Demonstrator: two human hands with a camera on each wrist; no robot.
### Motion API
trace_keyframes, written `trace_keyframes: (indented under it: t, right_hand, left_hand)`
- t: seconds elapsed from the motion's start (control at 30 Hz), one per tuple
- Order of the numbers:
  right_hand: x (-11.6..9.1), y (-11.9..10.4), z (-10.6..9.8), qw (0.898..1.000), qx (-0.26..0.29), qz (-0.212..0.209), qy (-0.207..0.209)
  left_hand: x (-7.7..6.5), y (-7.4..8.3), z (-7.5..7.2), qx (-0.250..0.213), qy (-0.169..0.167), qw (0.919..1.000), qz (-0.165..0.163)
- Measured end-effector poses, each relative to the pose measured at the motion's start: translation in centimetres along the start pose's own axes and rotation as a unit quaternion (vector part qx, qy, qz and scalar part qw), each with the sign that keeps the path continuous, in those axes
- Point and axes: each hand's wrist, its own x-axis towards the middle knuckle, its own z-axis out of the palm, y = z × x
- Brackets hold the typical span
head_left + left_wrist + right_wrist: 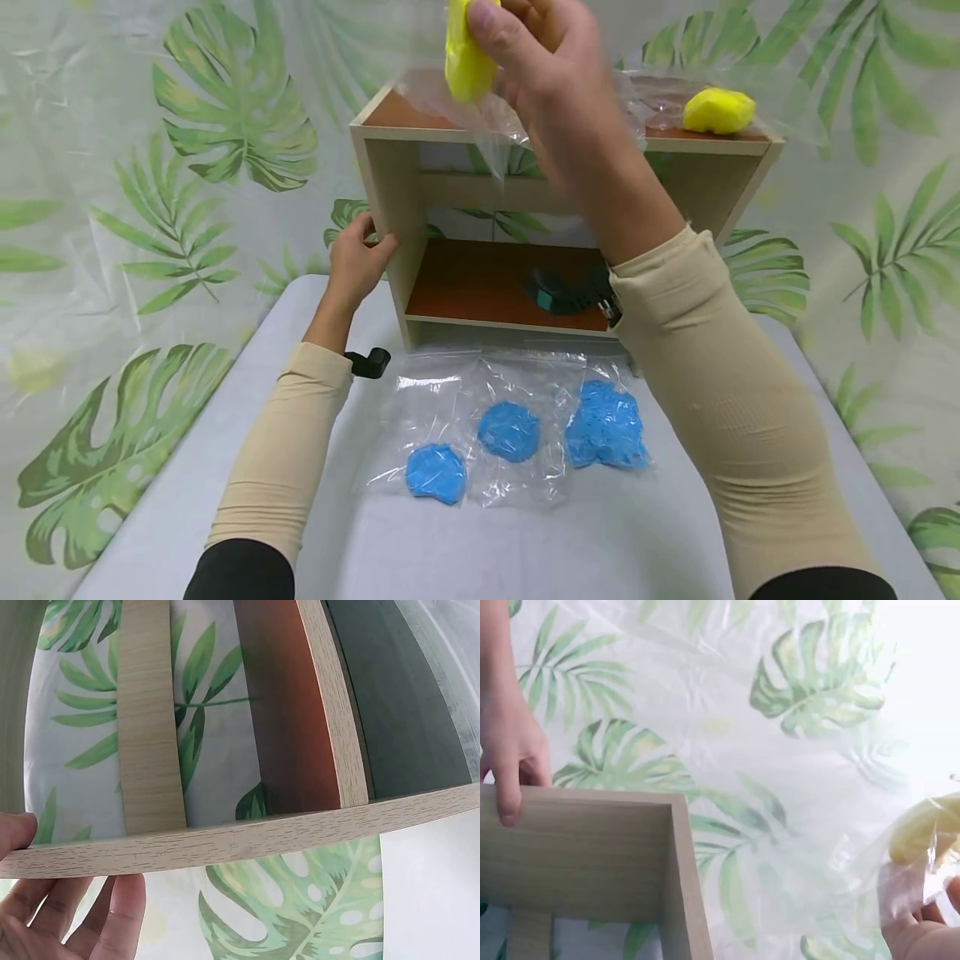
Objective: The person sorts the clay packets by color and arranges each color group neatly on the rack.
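Note:
My left hand [356, 260] grips the left side panel of a small wooden shelf [386, 179]. In the left wrist view the thumb [16, 829] lies on the panel's inner side and the fingers [124, 915] on its outer side. Raised above the shelf top, my right hand [562, 79] pinches a clear plastic bag with a yellow lump [467, 62] of putty-like stuff. Part of that bag hangs down in front of the top board. In the right wrist view the yellow lump [922, 829] shows through the film at the right edge.
Another bagged yellow lump [718, 112] lies on the shelf top at the right. Three clear bags with blue lumps [435, 473] [508, 431] [606, 425] lie in a row on the white table [525, 554] before the shelf. A leaf-patterned sheet [97, 275] hangs behind.

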Motion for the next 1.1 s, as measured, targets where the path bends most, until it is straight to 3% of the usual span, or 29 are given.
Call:
trace_keyframes:
  t: [0.1,0.2,0.33,0.5,0.7,1.1]
  right_hand:
    - [1.0,0.5,0.2,0.998,-0.026,-0.034,0.056]
    - [1.9,1.6,0.2,0.983,-0.145,-0.082,0.078]
    - [2.7,3.2,0.5,0.936,-0.328,-0.119,0.035]
    - [2.9,5.0,0.7,0.885,-0.454,-0.101,-0.029]
    - [2.6,6.0,0.3,0.849,-0.519,-0.063,-0.077]
    - [3.0,6.2,0.7,0.808,-0.578,-0.006,-0.115]
  left_hand:
    - [0.0,-0.1,0.0,-0.004,-0.001,0.9999,-0.015]
    - [0.0,0.0,0.0,-0.009,-0.001,0.9997,-0.023]
    - [0.0,0.1,0.0,-0.008,0.000,0.9997,-0.023]
    - [-0.1,0.1,0.3,-0.006,-0.004,0.9998,-0.016]
    - [-0.1,0.1,0.5,-0.017,-0.012,0.9997,-0.014]
    - [-0.1,0.1,0.5,-0.025,-0.016,0.9994,-0.020]
